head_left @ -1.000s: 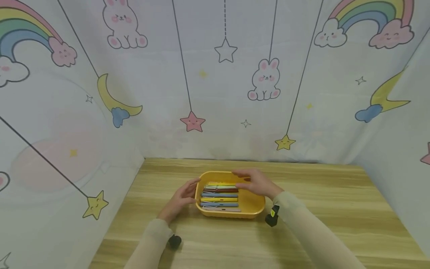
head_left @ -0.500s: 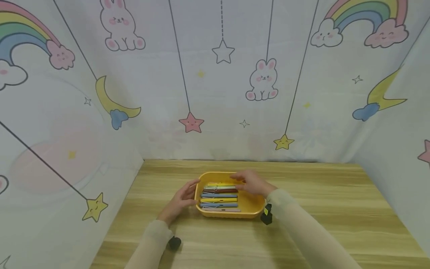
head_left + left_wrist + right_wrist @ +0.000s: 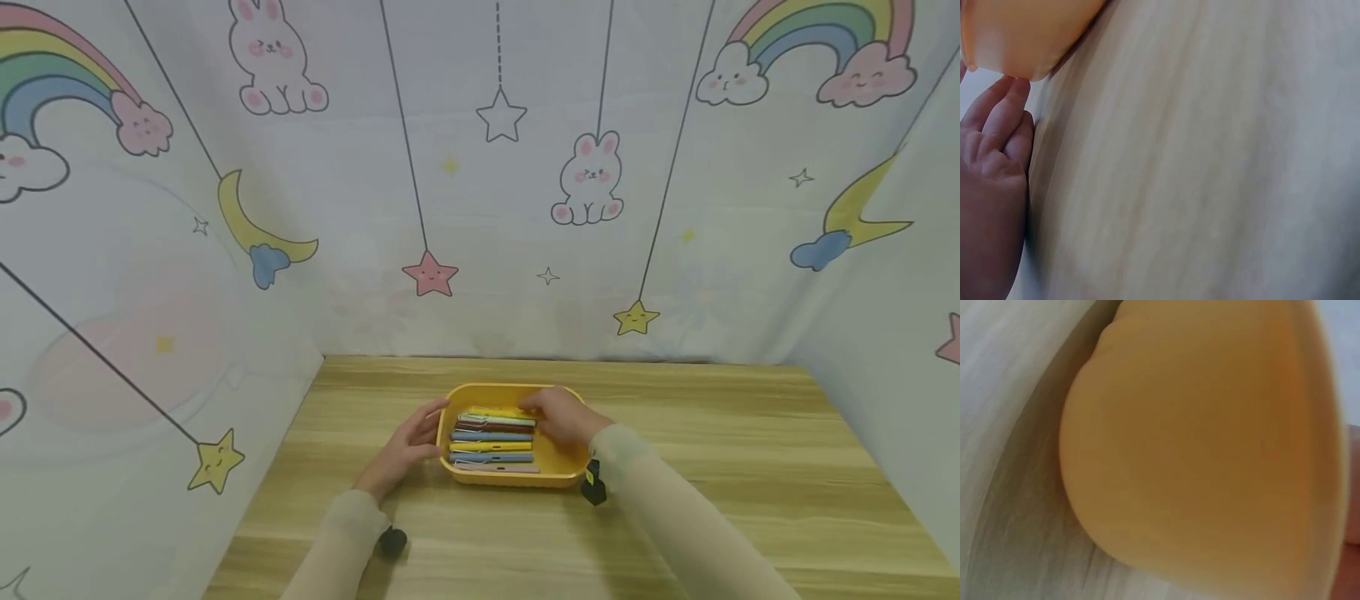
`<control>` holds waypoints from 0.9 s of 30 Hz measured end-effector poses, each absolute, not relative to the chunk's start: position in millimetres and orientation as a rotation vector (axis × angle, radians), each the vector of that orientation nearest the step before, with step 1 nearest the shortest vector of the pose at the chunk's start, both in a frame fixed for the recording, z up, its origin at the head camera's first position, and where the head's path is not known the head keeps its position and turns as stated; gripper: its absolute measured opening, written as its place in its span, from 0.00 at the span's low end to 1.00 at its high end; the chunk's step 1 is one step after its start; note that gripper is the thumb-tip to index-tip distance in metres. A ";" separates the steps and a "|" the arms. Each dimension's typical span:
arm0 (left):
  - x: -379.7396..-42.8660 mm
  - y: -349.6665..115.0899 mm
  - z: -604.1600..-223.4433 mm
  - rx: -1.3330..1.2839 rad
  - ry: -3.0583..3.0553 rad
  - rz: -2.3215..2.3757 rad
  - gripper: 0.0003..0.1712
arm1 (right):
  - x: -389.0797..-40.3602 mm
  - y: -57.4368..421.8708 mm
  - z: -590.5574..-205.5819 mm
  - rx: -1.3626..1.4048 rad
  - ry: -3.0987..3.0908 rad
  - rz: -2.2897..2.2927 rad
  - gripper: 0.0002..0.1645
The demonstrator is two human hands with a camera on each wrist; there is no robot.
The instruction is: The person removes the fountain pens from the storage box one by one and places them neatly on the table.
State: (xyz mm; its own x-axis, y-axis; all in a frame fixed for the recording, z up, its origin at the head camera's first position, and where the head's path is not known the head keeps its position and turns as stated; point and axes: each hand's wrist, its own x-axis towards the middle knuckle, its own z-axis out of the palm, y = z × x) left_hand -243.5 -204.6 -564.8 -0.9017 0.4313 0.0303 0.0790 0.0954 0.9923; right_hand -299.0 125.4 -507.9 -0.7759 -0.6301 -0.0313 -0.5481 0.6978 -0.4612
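Note:
A yellow plastic basket (image 3: 558, 480) sits on the wooden table with a row of pens lying crosswise in its left part. Among them are a pink pen (image 3: 498, 468), blue ones, a yellow pen (image 3: 491, 447) and a dark red pen (image 3: 495, 427). My left hand (image 3: 401, 450) touches the basket's left end with outstretched fingers (image 3: 1010, 109). Over the right wall reaches my right hand (image 3: 562, 415), its fingertips down at the right end of the rearmost yellow pen (image 3: 495, 412). Whether they pinch it I cannot tell. The right wrist view is mostly basket wall (image 3: 1191, 456).
Wood-grain tabletop (image 3: 720, 475) extends around the basket. White cloth walls (image 3: 480, 317) printed with rabbits, stars and rainbows close off the back and both sides. Small black devices (image 3: 594, 483) are worn at both wrists.
My right hand has lowered into the basket, and its thumb and fingers have drawn closer together at the rearmost pens. My left hand keeps its place at the left end.

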 end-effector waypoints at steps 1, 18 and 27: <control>-243.1 -204.4 -564.6 0.503 2.106 1.883 0.45 | -299.0 125.3 -509.3 -0.972 2.730 -0.626 0.23; -242.5 -203.2 -567.3 0.513 2.115 1.872 0.44 | -295.1 119.4 -521.0 -0.973 2.913 -0.444 0.14; -242.6 -203.6 -566.1 0.510 2.116 1.878 0.45 | -294.4 119.8 -517.6 -1.015 2.913 -0.517 0.14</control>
State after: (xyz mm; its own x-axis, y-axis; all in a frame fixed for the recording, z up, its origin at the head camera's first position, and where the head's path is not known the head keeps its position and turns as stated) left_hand -242.6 -203.6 -566.1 -0.9027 0.4290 0.0337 0.0843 0.0995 0.9915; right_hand -294.4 119.8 -517.6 -0.7895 -0.6064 0.0947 -0.6019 0.7349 -0.3124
